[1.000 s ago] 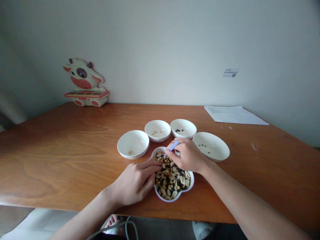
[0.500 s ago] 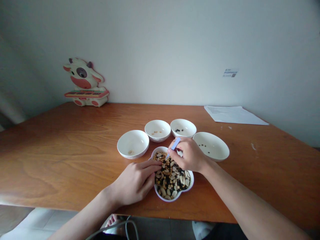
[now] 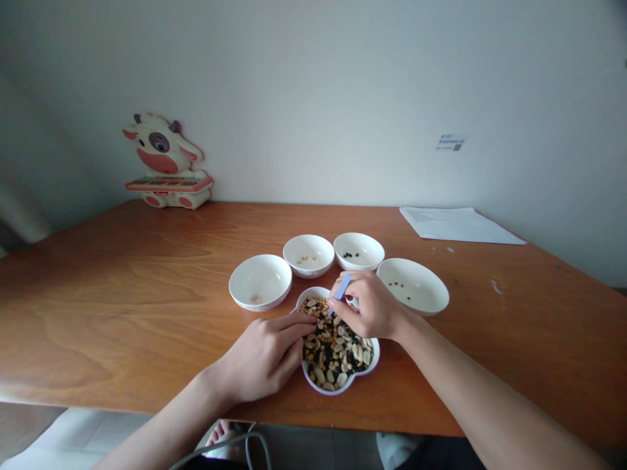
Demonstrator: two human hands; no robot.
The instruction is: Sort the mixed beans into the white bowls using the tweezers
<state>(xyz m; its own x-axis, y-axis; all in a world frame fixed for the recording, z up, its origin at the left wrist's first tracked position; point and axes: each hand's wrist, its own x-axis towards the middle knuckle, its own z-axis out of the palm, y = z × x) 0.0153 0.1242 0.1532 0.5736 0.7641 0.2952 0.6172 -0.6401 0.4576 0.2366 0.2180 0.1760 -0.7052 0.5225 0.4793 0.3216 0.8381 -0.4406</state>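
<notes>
With my right hand (image 3: 369,305) I am gripping a thin lavender tool (image 3: 343,286) between the thumb and fingers, its lower end pointing down into the mixed beans and peanuts (image 3: 337,358) in the lobed white dish (image 3: 375,356), which stands near the front edge of the counter (image 3: 147,307). My left hand (image 3: 264,356) lies with its fingers over the left rim of this dish, but I cannot tell whether it pinches the rim. Behind the dish, four white bowls (image 3: 261,273) stand in a curve, each having a few small pieces inside.

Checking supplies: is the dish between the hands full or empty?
Not empty: pale nuts and small seeds spread across the dish; how full, I cannot tell.
</notes>
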